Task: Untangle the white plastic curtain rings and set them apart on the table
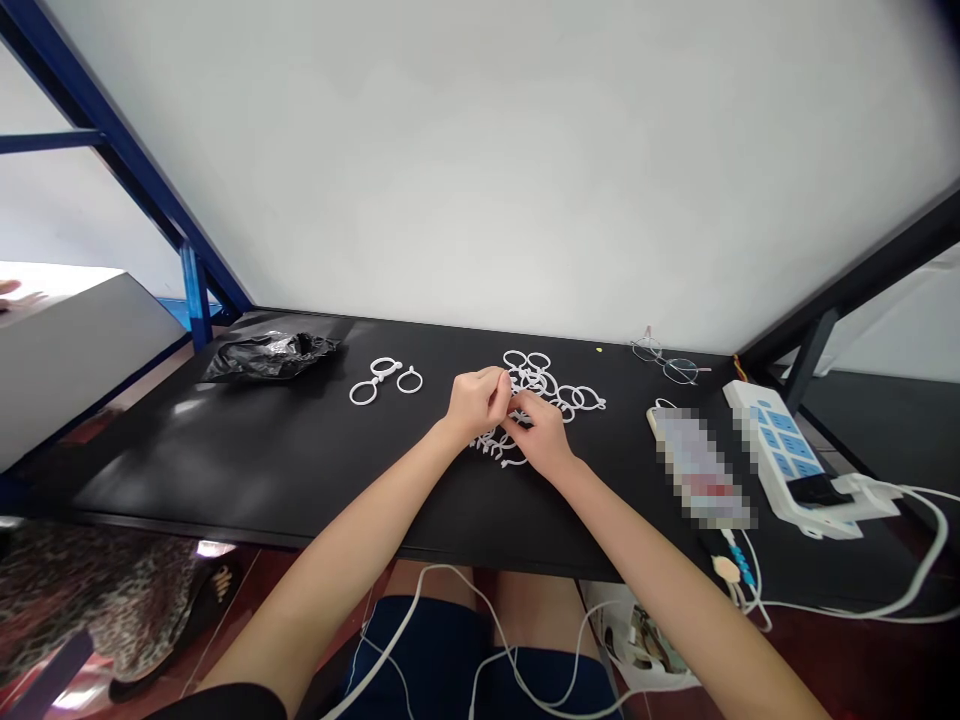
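Note:
My left hand (478, 402) is closed in a loose fist, its thumb side turned toward my right hand (541, 432). The right fingers are bent and pinched together, meeting the left ones. Whatever is between them is hidden by the fingers. Under and behind both hands lies a pile of white plastic rings (537, 382) with small eyelets, like curtain rings; part of it is covered by my hands. Several ring ends show below my fingers. Off to the left, a separate white ring (409, 380) lies near two touching rings (364, 393).
The black tabletop (322, 450) meets a pale wall. A crumpled black plastic bag (274, 357) lies at left. On the right are eyeglasses (679, 370), a phone (701, 468) on a cable and a white power strip (787, 455). White cables (431, 575) hang across my lap.

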`<move>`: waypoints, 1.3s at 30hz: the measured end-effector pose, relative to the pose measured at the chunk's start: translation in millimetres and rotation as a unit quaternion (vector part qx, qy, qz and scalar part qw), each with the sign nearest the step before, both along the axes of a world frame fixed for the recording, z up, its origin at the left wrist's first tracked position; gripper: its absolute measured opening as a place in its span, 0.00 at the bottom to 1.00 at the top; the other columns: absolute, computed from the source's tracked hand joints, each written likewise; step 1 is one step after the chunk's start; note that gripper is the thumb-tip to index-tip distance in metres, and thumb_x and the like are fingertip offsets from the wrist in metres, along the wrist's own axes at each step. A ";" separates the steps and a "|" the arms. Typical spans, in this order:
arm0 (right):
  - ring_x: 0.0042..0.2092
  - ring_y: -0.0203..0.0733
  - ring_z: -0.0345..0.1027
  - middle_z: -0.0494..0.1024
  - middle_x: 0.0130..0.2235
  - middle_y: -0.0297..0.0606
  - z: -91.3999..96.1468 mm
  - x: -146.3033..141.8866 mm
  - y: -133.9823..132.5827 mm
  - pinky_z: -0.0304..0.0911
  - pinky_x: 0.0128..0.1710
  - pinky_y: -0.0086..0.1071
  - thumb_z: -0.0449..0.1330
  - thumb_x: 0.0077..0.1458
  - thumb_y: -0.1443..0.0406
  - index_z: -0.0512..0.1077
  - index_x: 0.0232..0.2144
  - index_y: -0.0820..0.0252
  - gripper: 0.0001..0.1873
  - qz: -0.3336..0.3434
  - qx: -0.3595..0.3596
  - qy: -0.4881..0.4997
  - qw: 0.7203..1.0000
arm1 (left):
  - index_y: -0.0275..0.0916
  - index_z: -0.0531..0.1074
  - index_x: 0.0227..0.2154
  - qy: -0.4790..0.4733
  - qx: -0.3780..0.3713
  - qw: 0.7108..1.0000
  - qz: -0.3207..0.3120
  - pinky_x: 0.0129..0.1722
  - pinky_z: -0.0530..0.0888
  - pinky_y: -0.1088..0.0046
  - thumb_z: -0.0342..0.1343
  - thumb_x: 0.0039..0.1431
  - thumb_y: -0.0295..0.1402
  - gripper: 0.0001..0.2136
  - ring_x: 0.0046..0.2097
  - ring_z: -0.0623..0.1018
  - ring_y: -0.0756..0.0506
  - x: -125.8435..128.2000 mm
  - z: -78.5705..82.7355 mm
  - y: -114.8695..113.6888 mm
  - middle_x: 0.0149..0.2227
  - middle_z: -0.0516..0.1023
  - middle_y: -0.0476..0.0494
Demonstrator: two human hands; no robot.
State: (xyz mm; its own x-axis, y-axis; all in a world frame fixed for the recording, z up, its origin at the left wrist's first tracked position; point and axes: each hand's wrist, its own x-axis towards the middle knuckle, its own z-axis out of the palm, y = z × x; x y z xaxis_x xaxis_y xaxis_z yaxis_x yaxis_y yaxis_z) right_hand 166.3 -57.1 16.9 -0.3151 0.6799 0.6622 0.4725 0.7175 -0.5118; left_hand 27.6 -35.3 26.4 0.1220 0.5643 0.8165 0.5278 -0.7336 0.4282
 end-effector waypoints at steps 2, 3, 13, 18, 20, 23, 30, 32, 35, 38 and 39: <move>0.31 0.39 0.68 0.73 0.27 0.34 0.5 -0.1 -0.1 0.64 0.33 0.32 0.57 0.58 0.65 0.66 0.26 0.57 0.09 0.001 -0.002 0.000 1.000 | 0.38 0.60 0.19 0.000 0.001 1.000 0.000 0.24 0.64 0.76 0.40 0.65 0.31 0.17 0.22 0.67 0.52 0.0 -0.5 0.4 0.19 0.66 0.48; 0.31 0.39 0.68 0.73 0.27 0.34 0.8 -0.2 -0.2 0.64 0.32 0.32 0.57 0.58 0.65 0.67 0.26 0.57 0.09 0.002 -0.003 0.000 1.000 | 0.38 0.60 0.19 0.000 0.001 1.000 0.000 0.24 0.64 0.76 0.40 0.65 0.31 0.17 0.22 0.67 0.52 0.0 -0.8 0.6 0.19 0.66 0.48; 0.34 0.41 0.70 0.75 0.31 0.37 0.4 1.1 0.4 0.66 0.36 0.35 0.57 0.58 0.64 0.70 0.29 0.57 0.06 0.013 -0.019 -0.007 1.000 | 0.38 0.60 0.19 -0.026 -0.010 1.000 0.001 0.24 0.63 0.75 0.39 0.67 0.33 0.19 0.22 0.66 0.52 1.4 1.0 -1.5 0.18 0.64 0.49; 0.37 0.42 0.70 0.76 0.34 0.39 -3.0 1.5 2.3 0.67 0.38 0.36 0.56 0.59 0.64 0.72 0.32 0.58 0.06 0.036 -0.007 -0.010 0.999 | 0.38 0.60 0.19 -0.041 -0.012 0.999 -0.001 0.24 0.63 0.75 0.39 0.66 0.33 0.19 0.22 0.66 0.52 2.6 2.0 -2.0 0.18 0.64 0.49; 0.37 0.42 0.70 0.76 0.35 0.39 -3.3 1.7 2.5 0.67 0.39 0.36 0.56 0.60 0.64 0.72 0.33 0.57 0.06 0.038 -0.006 -0.010 0.999 | 0.38 0.60 0.19 -0.043 -0.013 0.999 -0.003 0.24 0.63 0.75 0.39 0.66 0.33 0.19 0.22 0.66 0.52 2.7 2.0 -1.9 0.18 0.65 0.49; 0.36 0.43 0.70 0.76 0.34 0.39 -2.6 2.2 2.2 0.67 0.38 0.37 0.56 0.60 0.64 0.73 0.33 0.57 0.07 0.038 -0.016 -0.016 0.999 | 0.38 0.60 0.19 -0.041 -0.016 0.999 -0.006 0.25 0.63 0.75 0.39 0.66 0.33 0.18 0.22 0.66 0.52 2.6 1.9 -1.9 0.19 0.65 0.49; 0.35 0.42 0.69 0.75 0.33 0.39 -2.0 2.0 1.3 0.67 0.36 0.37 0.55 0.60 0.65 0.71 0.32 0.57 0.06 0.039 -0.018 -0.021 0.999 | 0.38 0.60 0.19 -0.031 -0.020 0.999 -0.012 0.25 0.64 0.75 0.38 0.66 0.33 0.18 0.22 0.66 0.52 1.5 2.3 -2.1 0.18 0.64 0.48; 0.35 0.42 0.70 0.75 0.33 0.39 -1.8 1.8 1.2 0.67 0.36 0.37 0.55 0.60 0.65 0.71 0.32 0.57 0.06 0.038 -0.022 -0.021 0.999 | 0.38 0.60 0.19 -0.030 -0.021 0.999 -0.012 0.25 0.64 0.74 0.38 0.66 0.33 0.18 0.22 0.66 0.52 1.4 2.2 -2.1 0.19 0.65 0.48; 0.35 0.43 0.70 0.75 0.33 0.38 -0.9 1.7 1.2 0.67 0.36 0.37 0.56 0.59 0.66 0.71 0.31 0.57 0.05 0.036 -0.027 -0.018 0.999 | 0.38 0.60 0.19 -0.030 -0.021 0.999 -0.012 0.25 0.64 0.74 0.39 0.66 0.33 0.18 0.23 0.67 0.52 1.2 1.9 -2.3 0.19 0.65 0.48; 0.35 0.42 0.69 0.74 0.32 0.37 -0.1 1.9 1.4 0.66 0.36 0.37 0.57 0.58 0.65 0.70 0.31 0.57 0.04 0.035 -0.035 -0.014 0.999 | 0.38 0.60 0.19 -0.031 -0.022 0.999 -0.013 0.25 0.64 0.74 0.39 0.66 0.33 0.18 0.22 0.66 0.52 1.0 1.6 -2.5 0.18 0.64 0.49; 0.35 0.42 0.69 0.74 0.32 0.37 0.0 2.0 1.6 0.66 0.36 0.36 0.57 0.58 0.65 0.70 0.31 0.57 0.04 0.035 -0.039 -0.013 0.999 | 0.38 0.60 0.19 -0.032 -0.024 0.999 -0.013 0.25 0.64 0.75 0.39 0.66 0.33 0.18 0.22 0.65 0.52 1.0 1.5 -2.5 0.18 0.64 0.49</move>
